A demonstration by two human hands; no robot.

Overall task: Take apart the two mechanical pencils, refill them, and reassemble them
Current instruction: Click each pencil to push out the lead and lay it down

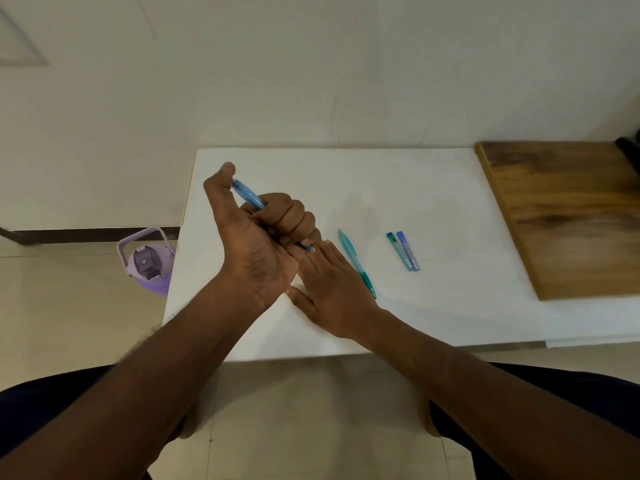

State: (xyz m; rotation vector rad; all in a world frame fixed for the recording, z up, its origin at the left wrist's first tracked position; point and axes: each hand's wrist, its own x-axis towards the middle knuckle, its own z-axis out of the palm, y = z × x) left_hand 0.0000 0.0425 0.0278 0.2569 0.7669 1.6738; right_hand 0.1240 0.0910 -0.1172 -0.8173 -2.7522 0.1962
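Observation:
My left hand (256, 233) is closed in a fist around a light blue mechanical pencil (246, 195), with the thumb pressed on its top end. The pencil slants down to the right, and its tip (310, 249) shows just over the fingers of my right hand (329, 289). That hand lies palm down on the white table (433, 202) with its thumb spread; its fingertips are hidden under my left fist. A teal mechanical pencil (356, 263) lies on the table right beside my right hand. Two lead refill tubes, one green (396, 247) and one blue (409, 252), lie side by side further right.
A wooden board (561, 216) covers the table's right end, with a dark object (628, 147) at its far corner. A purple water bottle (149, 263) stands on the floor left of the table. A wall rises just behind the table.

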